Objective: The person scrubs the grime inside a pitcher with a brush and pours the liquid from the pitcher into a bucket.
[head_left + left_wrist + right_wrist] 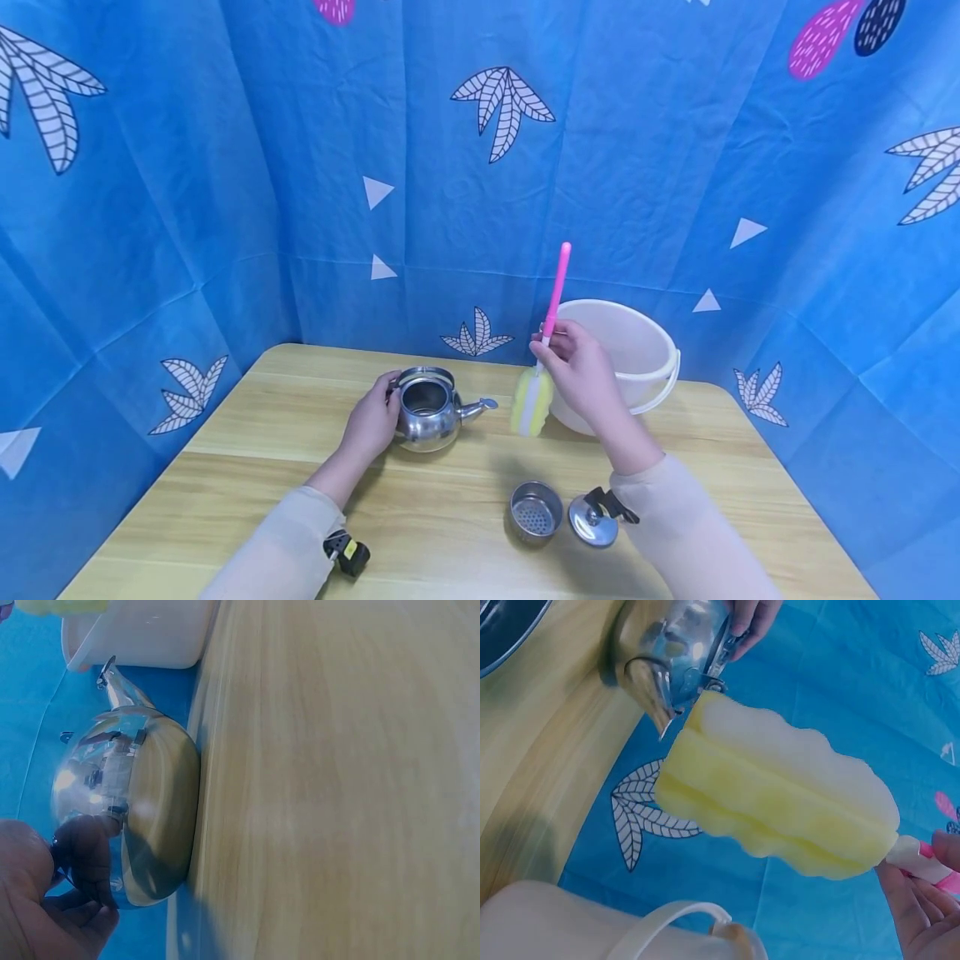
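Note:
A shiny metal teapot (pixel 427 421) stands lidless on the table, its spout pointing right. My left hand (pixel 372 417) grips it at its left side, by the handle; the left wrist view shows the fingers against the teapot's body (pixel 127 810). In my right hand (pixel 581 371) is a sponge bottle brush with a pink handle (pixel 557 287), pinched near where handle meets stem. Its yellow and white sponge head (pixel 780 787) hangs downward above the table, to the right of the spout and apart from it.
Behind the right hand stands a white bucket (pixel 645 342) with its handle down. Nearer the front are a perforated metal strainer cup (pixel 535 510) and a round metal lid (pixel 592 522), partly under the right wrist strap. Blue patterned cloth (pixel 480 200) surrounds the wooden table (pixel 435 533).

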Motion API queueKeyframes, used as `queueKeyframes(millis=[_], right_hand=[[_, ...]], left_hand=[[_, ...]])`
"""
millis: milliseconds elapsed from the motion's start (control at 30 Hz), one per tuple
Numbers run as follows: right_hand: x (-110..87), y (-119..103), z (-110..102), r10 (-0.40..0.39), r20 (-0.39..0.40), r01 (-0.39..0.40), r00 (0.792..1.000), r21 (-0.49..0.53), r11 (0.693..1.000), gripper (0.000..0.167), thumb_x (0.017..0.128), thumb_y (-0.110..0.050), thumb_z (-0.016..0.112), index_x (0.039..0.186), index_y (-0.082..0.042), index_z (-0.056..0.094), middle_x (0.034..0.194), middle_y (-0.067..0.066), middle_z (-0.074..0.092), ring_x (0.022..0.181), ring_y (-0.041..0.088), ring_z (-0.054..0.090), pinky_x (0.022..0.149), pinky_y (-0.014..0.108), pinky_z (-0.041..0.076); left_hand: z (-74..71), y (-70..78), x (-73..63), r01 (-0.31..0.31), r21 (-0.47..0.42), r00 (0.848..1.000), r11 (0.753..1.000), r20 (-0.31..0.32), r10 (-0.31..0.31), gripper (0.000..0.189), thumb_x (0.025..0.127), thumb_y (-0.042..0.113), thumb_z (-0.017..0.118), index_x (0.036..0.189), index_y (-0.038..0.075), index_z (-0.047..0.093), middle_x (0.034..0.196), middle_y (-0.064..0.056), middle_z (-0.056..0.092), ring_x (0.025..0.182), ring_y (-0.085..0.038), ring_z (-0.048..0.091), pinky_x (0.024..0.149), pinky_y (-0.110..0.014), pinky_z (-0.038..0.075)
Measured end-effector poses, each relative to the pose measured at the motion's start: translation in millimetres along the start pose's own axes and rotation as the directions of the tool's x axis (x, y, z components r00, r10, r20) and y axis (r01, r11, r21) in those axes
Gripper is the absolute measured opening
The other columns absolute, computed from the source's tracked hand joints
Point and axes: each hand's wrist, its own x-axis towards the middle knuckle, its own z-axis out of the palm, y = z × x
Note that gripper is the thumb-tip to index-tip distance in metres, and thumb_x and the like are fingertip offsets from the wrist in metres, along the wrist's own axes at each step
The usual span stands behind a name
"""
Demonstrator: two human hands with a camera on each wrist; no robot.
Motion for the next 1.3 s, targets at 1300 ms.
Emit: queueKeyframes(millis=[1300], right_hand=[[21.0, -13.1, 54.7, -0.022, -0.022, 0.027, 1.0, 0.266, 0.964, 0.027, 0.095, -0.009, 0.069, 0.118, 0.001, 0.059, 0.113, 0.019, 0.071, 0.107, 0.025, 0.07, 0.09, 0.027, 0.056]], left_hand=[[0.5, -0.9, 0.8, -0.008, -0.007, 1.0, 1.0, -0.005, 0.008, 0.044, 0.107, 0.017, 0.044, 0.149, 0.004, 0.041, 0.141, -0.025, 0.054, 0.129, -0.044, 0.051, 0.106, -0.057, 0.042]])
